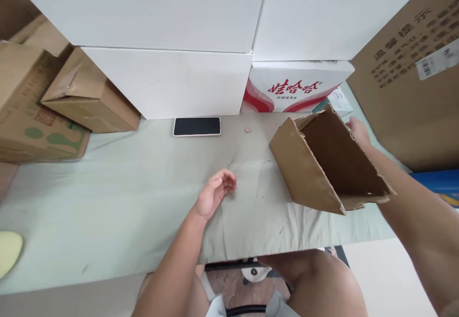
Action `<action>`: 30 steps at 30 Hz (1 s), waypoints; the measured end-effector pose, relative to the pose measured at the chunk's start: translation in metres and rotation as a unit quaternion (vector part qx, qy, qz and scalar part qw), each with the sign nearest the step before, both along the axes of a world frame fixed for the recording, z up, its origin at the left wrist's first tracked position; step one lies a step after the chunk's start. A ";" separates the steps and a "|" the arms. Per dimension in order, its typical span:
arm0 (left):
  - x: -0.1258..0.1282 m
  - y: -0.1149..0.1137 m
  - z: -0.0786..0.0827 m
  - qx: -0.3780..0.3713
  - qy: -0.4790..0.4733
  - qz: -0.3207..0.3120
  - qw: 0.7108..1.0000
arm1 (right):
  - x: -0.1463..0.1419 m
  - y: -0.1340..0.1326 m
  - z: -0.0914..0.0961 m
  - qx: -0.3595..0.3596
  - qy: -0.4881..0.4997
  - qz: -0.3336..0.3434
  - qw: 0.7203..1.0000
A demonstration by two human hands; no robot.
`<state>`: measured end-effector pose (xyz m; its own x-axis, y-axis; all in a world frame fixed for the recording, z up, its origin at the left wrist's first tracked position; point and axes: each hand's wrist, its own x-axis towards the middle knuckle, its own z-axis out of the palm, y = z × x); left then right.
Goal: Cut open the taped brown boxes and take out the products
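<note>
An open brown cardboard box (pixel 311 169) with ragged cut edges stands tilted on the right part of the cloth-covered table (pixel 143 188). My left hand (pixel 217 192) rests by the table's middle, palm turned inward, fingers loosely curled with a gap to the thumb and nothing in them. Beyond the box's far right side, my right hand (pixel 358 131) reaches toward a small white and teal package (pixel 340 101). The box hides part of that package. Most of the right fingers are hard to make out, so whether they touch anything is unclear.
A phone (pixel 197 126) lies near white boxes (pixel 168 80) at the back, with a cardboard scrap (pixel 247 129) to its right. A red-and-white carton (pixel 296 87) stands behind. Brown cartons (pixel 93 97) line the left; a large carton (pixel 412 78) bounds the right.
</note>
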<state>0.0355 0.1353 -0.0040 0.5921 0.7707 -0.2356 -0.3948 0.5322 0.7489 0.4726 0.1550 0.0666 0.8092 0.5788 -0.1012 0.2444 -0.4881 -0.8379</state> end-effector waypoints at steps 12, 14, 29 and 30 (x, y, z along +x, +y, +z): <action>-0.007 -0.010 0.024 0.014 -0.050 0.061 0.997 | -0.109 -0.164 0.073 -0.112 -0.013 0.083 0.990; -0.009 -0.014 0.027 0.011 -0.058 0.071 0.996 | -0.112 -0.162 0.081 -0.138 0.019 0.024 0.990; -0.025 -0.020 0.038 0.040 -0.080 0.091 0.992 | -0.034 -0.196 0.101 0.047 0.081 -0.162 0.982; -0.022 -0.020 0.037 0.041 -0.077 0.091 0.992 | -0.028 -0.184 0.101 0.040 0.085 -0.161 0.982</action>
